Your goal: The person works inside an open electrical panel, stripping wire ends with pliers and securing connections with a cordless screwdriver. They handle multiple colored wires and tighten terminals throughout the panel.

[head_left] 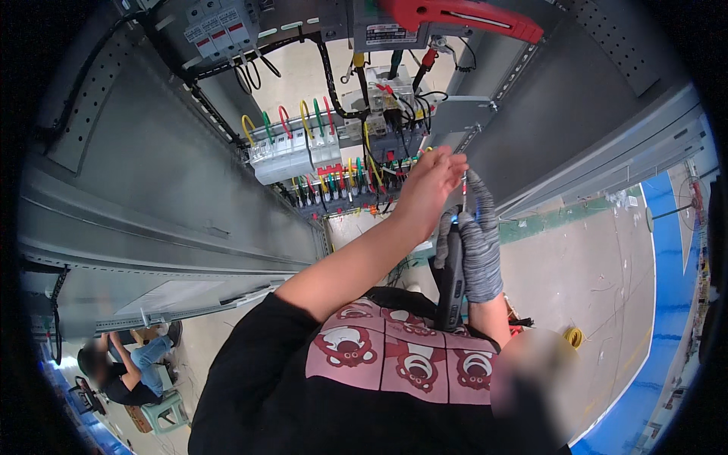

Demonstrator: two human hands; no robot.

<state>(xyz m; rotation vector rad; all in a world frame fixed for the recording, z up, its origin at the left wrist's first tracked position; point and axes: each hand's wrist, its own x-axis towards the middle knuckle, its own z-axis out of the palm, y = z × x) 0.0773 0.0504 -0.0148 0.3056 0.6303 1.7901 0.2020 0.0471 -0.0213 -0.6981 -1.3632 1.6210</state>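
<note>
Grey knit glove [479,250]; red switch handle [462,17]; yellow, green, red wires [284,121].

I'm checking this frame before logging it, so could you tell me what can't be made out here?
- Head view: the electric screwdriver's bit tip, hidden behind the left hand.
- The terminal being worked on, covered by that hand.
- The right hand's grip, masked by its grey glove.
- The breaker row markings, too small.

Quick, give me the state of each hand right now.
Left hand: bare, fingers curled at the wiring in the cabinet; whether it grips anything cannot be told.
Right hand: grey-gloved, closed around a dark electric screwdriver.
</note>
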